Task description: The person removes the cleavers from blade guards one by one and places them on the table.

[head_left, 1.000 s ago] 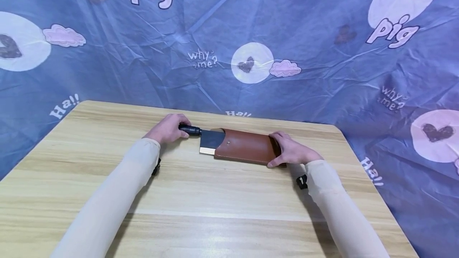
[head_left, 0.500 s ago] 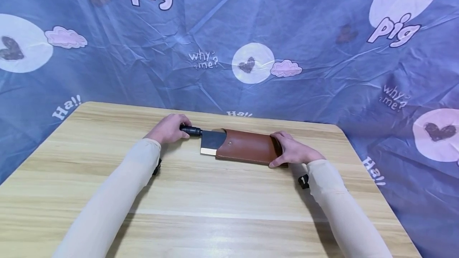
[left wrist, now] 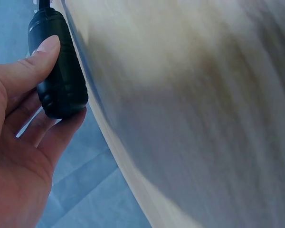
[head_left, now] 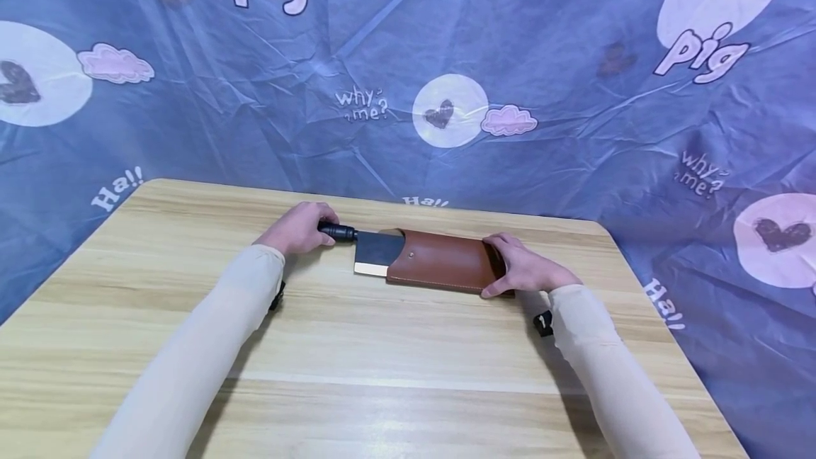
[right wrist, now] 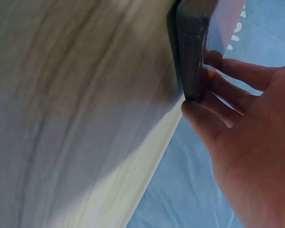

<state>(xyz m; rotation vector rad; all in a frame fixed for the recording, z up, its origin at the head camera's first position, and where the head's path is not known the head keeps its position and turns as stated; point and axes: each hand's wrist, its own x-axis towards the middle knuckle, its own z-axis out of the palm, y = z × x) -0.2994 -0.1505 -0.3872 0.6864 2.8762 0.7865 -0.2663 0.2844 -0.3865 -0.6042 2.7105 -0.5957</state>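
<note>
A cleaver with a black ridged handle and a dark, bright-edged blade lies at the back of the table. Much of its blade is hidden inside a brown leather sheath with a small stud near the mouth. My left hand grips the handle from the left; in the left wrist view the thumb lies along the handle, fingers beneath it. At the sheath's right end, my right hand holds it between thumb and fingers. The right wrist view has the fingers at the end of the sheath.
The light wood table has its back edge just behind the cleaver. Right behind that hangs a blue printed cloth. A small black device sits at the right wrist, another at the left.
The sheath has slid slightly to the right with my right hand, and a little more of the blade shows at its mouth. My left hand has stayed nearly in place.
</note>
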